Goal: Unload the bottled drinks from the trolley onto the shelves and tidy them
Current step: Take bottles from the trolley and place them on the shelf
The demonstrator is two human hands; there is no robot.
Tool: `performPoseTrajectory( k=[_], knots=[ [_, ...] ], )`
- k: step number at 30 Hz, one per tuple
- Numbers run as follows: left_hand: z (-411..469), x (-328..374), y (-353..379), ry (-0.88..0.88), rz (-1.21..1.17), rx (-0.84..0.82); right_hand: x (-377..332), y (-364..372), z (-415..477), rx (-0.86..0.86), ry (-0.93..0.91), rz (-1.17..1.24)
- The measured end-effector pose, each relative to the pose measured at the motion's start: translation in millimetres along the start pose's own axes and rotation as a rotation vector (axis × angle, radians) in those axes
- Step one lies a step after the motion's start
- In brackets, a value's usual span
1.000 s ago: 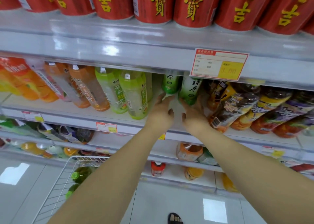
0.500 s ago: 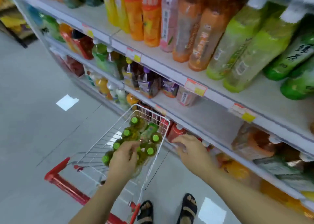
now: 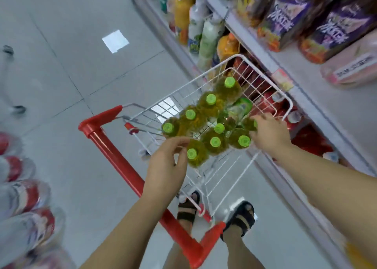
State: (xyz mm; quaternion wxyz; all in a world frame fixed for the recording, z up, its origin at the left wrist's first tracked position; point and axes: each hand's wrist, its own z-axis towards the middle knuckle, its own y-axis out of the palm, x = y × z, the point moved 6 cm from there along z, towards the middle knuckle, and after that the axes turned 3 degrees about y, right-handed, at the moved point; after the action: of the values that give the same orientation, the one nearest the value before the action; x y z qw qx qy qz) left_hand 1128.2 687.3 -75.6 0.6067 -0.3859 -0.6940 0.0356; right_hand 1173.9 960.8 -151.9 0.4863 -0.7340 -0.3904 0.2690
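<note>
A white wire trolley (image 3: 240,59) with a red handle (image 3: 114,152) stands below me beside the shelves (image 3: 289,89). Several bottles of green tea with bright green caps (image 3: 210,98) stand upright in its basket. My left hand (image 3: 165,170) hovers over the nearest bottle (image 3: 192,154), fingers spread and touching its shoulder without closing around it. My right hand (image 3: 269,134) reaches into the right side of the basket, fingers curling on a bottle at the edge (image 3: 250,123), mostly hidden by the hand.
Shelves on the right carry purple-labelled bottles (image 3: 283,17), white and orange bottles (image 3: 206,34) and red ones lower down. Red-labelled packs (image 3: 26,197) lie at the left. My sandalled feet (image 3: 240,217) stand behind the trolley on the grey tiled floor.
My view has swung down from the shelf to the trolley. Both hands left the shelved green bottles and dropped into the basket, the right hand moving from the shelf edge onto a bottle.
</note>
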Motion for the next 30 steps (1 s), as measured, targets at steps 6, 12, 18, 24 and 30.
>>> performPoseTrajectory(
  k=[6,12,18,24,30],
  knots=[
    [4,-7,20,0.008,0.003,-0.079,7,-1,13,0.027,-0.002,0.189],
    [18,27,37,0.055,0.005,-0.163,8,-80,-49,0.227,-0.133,0.464],
    [32,66,65,0.222,0.057,-0.318,-15,-175,-81,0.387,-0.358,0.747],
    [57,88,51,0.275,-0.105,-0.123,-51,-182,-72,0.215,-0.441,1.023],
    [64,53,33,0.022,-0.146,0.011,-37,-138,-26,0.023,-0.322,1.187]
  ],
)
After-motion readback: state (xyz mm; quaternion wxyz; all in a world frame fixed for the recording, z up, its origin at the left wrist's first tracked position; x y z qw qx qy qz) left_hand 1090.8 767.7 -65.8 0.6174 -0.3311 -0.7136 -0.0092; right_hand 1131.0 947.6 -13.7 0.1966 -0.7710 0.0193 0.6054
